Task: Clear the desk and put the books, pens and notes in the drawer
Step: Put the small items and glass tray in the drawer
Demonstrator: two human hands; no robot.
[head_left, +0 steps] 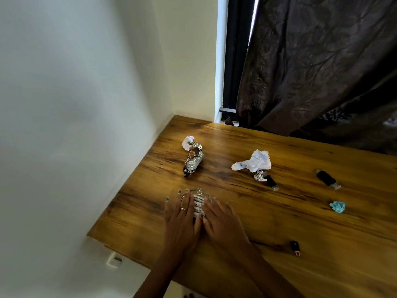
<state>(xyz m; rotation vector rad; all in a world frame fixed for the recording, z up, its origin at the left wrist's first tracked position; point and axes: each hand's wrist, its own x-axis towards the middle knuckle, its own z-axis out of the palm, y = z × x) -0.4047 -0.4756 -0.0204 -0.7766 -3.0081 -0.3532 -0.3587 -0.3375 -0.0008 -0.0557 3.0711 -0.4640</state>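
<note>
On the wooden desk (279, 222), near its left edge, the left hand (180, 220) and the right hand (223, 222) lie with fingers nearly straight on both sides of a clear jar (198, 195) of white pens (198, 204) printed "Heybright".

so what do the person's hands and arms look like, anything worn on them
Both forearms are bare, with no sleeves, watch or bracelet in view. The left hand has green-painted nails and a thin metal ring on one of its fingers. The right hand shows no ring; its nails are too blurred to tell if they are painted.
</note>
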